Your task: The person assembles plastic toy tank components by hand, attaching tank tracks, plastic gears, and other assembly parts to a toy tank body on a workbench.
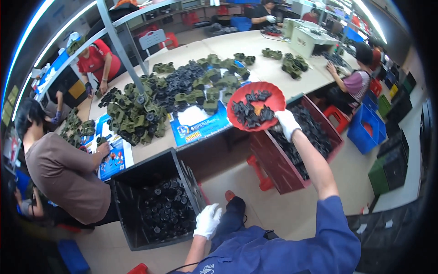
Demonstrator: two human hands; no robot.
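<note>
My right hand (288, 124), in a white glove, grips the right rim of a red scalloped plastic dish (237, 97). Small black plastic parts (250, 114) lie in the dish, which is held over the table's edge and the near corner of a dark red crate (284, 170) full of black parts (305, 137). Also gloved in white, my left hand (207, 222) hangs low, its fingers loosely apart and holding nothing. Beside it stands a black bin (132, 228) with round black wheel-like parts (166, 205) inside.
Dark green toy vehicle bodies (141, 116) and black pieces (178, 84) are heaped on the long table (219, 45). Left of the black bin sits a person in brown (68, 169). A red stool (261, 173) and a blue crate (365, 128) stand on the floor.
</note>
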